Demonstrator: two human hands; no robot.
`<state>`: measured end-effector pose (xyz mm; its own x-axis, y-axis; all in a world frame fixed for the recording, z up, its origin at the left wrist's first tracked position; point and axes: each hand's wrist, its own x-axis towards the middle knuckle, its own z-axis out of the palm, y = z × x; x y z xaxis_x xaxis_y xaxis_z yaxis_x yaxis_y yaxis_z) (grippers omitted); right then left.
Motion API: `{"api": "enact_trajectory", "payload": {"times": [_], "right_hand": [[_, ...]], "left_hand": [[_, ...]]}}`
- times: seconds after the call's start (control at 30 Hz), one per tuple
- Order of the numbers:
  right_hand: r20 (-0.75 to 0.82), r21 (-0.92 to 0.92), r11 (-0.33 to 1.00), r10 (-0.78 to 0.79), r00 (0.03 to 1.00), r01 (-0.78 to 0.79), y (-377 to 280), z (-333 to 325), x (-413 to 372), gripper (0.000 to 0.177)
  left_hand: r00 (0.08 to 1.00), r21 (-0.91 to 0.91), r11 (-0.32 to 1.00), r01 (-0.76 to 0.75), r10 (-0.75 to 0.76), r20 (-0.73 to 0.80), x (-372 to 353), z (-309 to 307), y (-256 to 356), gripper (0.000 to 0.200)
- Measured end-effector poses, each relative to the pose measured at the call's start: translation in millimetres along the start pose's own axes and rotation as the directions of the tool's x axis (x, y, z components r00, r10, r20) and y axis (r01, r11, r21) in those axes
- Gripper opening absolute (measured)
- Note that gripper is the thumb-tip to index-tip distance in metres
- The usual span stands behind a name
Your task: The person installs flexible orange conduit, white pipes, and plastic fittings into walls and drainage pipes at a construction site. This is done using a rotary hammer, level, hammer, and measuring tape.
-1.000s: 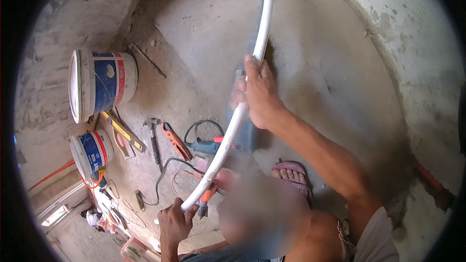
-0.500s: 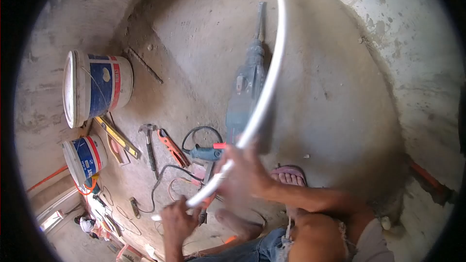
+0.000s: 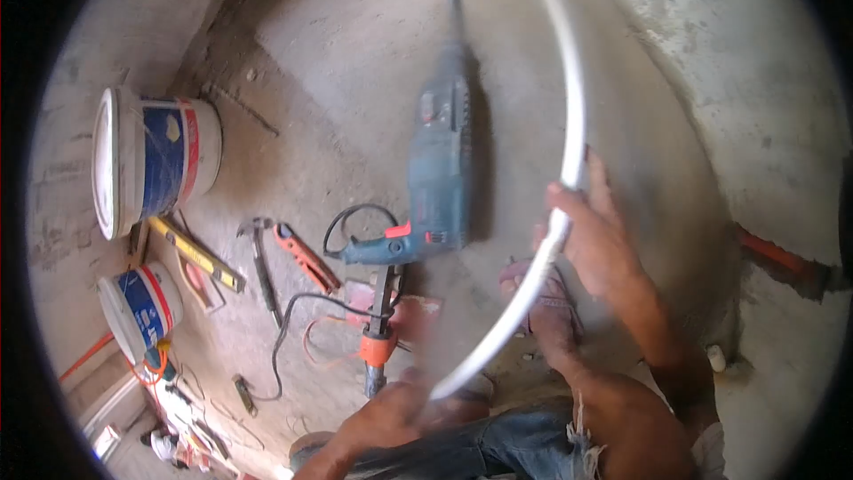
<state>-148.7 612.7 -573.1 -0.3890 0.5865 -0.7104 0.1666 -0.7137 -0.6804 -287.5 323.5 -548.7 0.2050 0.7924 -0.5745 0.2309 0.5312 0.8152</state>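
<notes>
A long white pipe [image 3: 531,289], bent in a wide curve, runs from beside my lap up past the top edge of the view. My right hand [image 3: 597,231] grips it around the middle, thumb across the front. At the near end, my left hand [image 3: 404,411] is closed on the pipe, a little blurred; the pipe's tip is hidden by it. Beyond the pipe lies a blue-green rotary hammer drill [image 3: 440,156] on the floor, its bit pointing away. An orange-and-black tool [image 3: 379,347] rests below the drill's handle, close to my left hand.
Two white buckets, a large one [image 3: 206,147] and a small one [image 3: 124,320], lie tipped at the left. Around them are a yellow spirit level [image 3: 197,253], a hammer [image 3: 262,271], an orange-handled tool [image 3: 305,258] and a black cable [image 3: 286,329]. Concrete walls border both sides.
The pipe has swung to the right, off the drill. My right hand has moved right and up with it, and my left hand has shifted right and lower, still at the near end.
</notes>
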Motion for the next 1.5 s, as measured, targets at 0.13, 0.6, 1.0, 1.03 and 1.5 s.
{"api": "enact_trajectory", "payload": {"times": [0.13,0.6,1.0,1.03,1.5], "right_hand": [[0.200,0.034,0.999,-0.036,0.979,0.029,2.4,-2.2,27.0,0.086],[0.412,0.345,0.933,-0.244,0.878,0.097,-3.7,265.9,152.5,0.073],[0.394,0.009,0.918,-0.367,0.843,0.396,-102.9,232.1,358.2,0.021],[0.354,-0.078,0.890,-0.396,0.847,0.449,-118.0,200.2,389.7,0.020],[0.298,-0.059,0.991,-0.099,0.950,0.121,76.2,-87.2,21.7,0.052]], "left_hand": [[0.868,0.361,0.857,0.368,-0.177,-0.465,-37.4,-31.5,-1.8,0.031],[0.548,0.641,0.266,0.720,0.349,-0.760,-229.7,-236.4,-134.6,0.045],[0.466,0.454,0.447,0.771,0.089,-0.880,-38.1,-220.9,-31.9,0.024],[0.548,0.480,0.495,0.724,0.009,-0.836,-1.0,-218.9,-9.2,0.024],[0.940,-0.113,0.991,0.076,-0.109,-0.322,287.4,-20.9,98.4,0.032]]}}
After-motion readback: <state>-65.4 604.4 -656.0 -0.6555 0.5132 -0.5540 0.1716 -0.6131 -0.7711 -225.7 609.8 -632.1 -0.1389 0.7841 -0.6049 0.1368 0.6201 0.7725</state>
